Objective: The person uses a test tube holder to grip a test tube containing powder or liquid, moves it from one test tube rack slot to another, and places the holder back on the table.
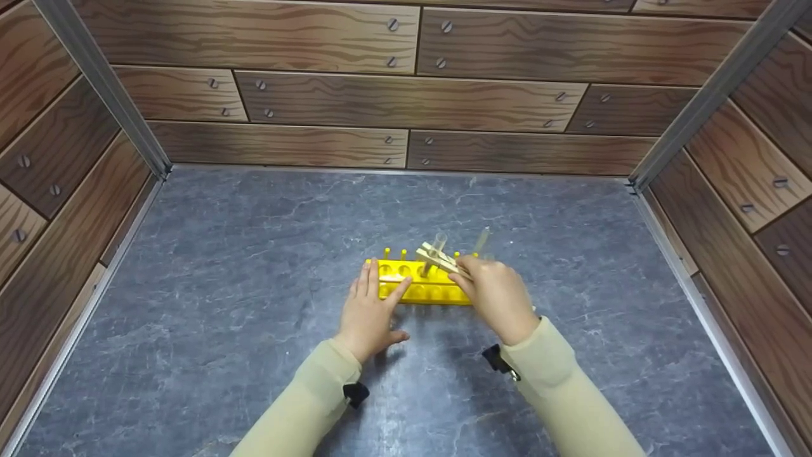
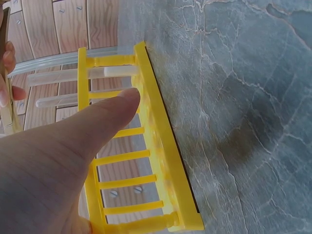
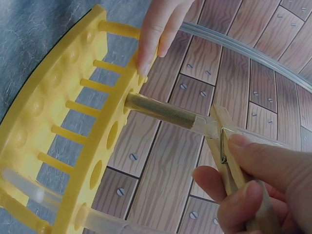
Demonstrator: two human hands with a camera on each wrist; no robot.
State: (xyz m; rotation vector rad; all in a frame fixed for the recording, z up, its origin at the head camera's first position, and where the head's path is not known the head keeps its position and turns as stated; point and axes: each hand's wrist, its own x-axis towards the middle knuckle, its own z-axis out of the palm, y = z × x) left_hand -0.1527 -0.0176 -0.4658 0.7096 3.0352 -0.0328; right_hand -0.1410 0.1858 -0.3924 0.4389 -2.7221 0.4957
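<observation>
My right hand [image 1: 501, 295] grips a wooden test tube clamp [image 3: 229, 156], its jaws around a glass test tube [image 3: 161, 111] with dark, olive-brown contents in its lower part. That tube's lower end is at a hole in the top plate of a yellow test tube rack [image 1: 393, 263]. My left hand [image 1: 368, 314] rests on the rack's left end with straight fingers, the thumb [image 2: 117, 109] spread apart. At the rack's right end stands a second test tube with white contents [image 2: 121, 71]. Another clear tube [image 2: 53, 101] shows beside it, partly behind the thumb.
Short yellow pegs [image 1: 387, 254] rise along the rack's far side. The rack stands on a grey marbled tabletop [image 1: 254, 254]. Wood-patterned panels [image 1: 317, 95] enclose it at the back and sides, with metal strips [image 1: 688, 101] at the corners.
</observation>
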